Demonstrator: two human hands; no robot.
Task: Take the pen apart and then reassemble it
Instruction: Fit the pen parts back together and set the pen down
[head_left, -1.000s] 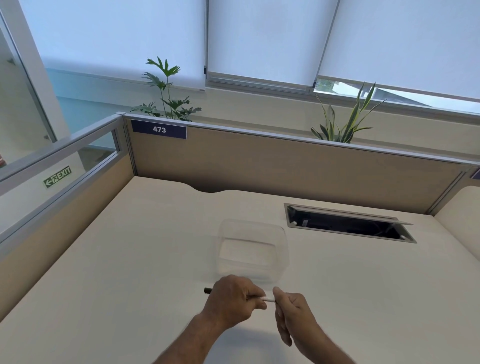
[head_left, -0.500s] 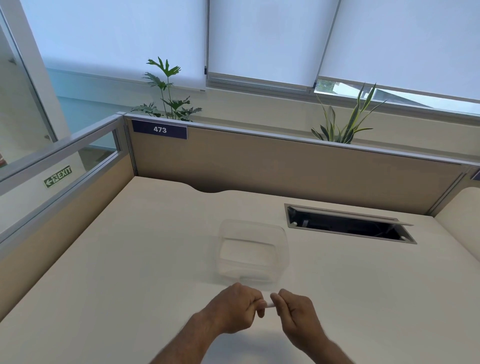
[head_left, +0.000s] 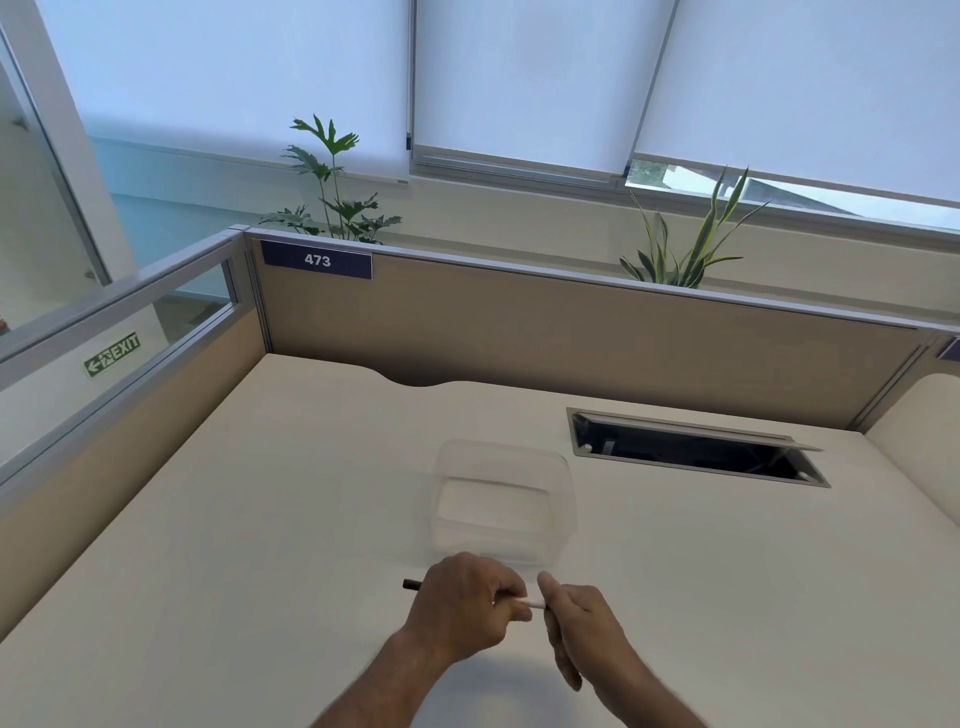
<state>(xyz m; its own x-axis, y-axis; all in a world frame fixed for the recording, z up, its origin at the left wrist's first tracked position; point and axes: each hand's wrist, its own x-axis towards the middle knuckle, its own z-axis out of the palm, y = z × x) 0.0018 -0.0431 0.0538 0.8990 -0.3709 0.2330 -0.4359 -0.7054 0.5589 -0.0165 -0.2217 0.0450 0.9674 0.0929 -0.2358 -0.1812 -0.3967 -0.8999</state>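
A slim pen (head_left: 531, 603) with a white barrel and a dark end is held level above the near middle of the desk. My left hand (head_left: 462, 605) is wrapped around its middle, and the dark end (head_left: 412, 584) sticks out to the left of the fist. My right hand (head_left: 579, 618) pinches the white end between thumb and fingertips. Most of the barrel is hidden inside my left hand.
A clear plastic container (head_left: 501, 501) stands on the cream desk (head_left: 234, 519) just beyond my hands. An open cable hatch (head_left: 691, 449) is set into the desk at the back right. Partition walls (head_left: 519, 332) close off the back and left sides.
The hands, close together half a second ago, have drawn slightly apart; the pen's dark end shows again left of my left fist, and more white barrel is visible between the hands.
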